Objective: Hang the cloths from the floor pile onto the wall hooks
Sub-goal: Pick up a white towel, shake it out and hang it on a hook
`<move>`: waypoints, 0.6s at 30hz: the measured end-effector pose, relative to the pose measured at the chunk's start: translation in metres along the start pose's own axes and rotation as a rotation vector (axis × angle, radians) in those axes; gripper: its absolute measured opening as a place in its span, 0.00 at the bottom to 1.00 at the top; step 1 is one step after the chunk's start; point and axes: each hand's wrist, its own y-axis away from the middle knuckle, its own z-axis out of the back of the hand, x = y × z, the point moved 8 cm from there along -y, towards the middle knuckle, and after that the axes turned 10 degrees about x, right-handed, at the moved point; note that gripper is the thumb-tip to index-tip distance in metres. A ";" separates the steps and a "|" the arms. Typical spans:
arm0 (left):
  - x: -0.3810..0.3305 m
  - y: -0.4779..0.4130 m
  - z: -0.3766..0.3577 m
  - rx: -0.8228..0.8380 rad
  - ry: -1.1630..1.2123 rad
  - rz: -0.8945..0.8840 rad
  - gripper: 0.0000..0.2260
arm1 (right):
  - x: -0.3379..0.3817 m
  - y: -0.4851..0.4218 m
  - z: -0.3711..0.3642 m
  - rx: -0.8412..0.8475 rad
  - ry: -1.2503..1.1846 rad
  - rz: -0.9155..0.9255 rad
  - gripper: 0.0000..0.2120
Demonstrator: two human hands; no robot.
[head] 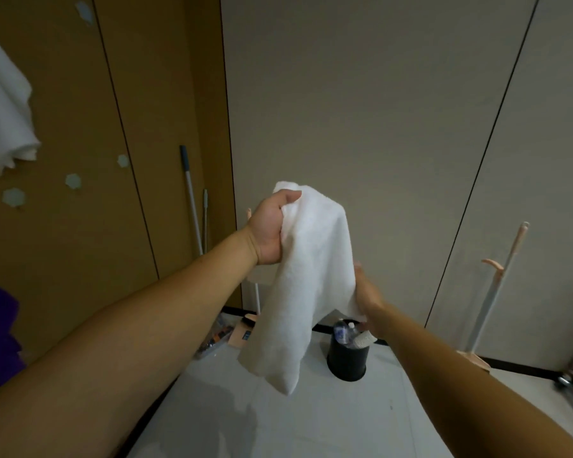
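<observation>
The left hand (272, 228) has its fingers clamped on the top of a white towel (311, 279), which hangs in mid-air before the beige wall. The right hand (368, 296) touches the towel's lower edge; I cannot tell whether those fingers pinch it. This looks like the carrying step. Next calls for swinging left to a free wall hook (73, 181), below the hung cloth (4, 104).

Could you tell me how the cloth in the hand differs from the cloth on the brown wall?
The held cloth hangs bunched from the left hand; the wall cloth hangs against the brown panel, no hand on it. The held cloth is fully in frame; the wall cloth is cut by the frame edge. Both are white.
</observation>
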 end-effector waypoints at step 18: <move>-0.016 0.033 0.108 -0.519 -0.358 0.124 0.11 | 0.043 0.010 0.001 0.261 -0.363 0.111 0.12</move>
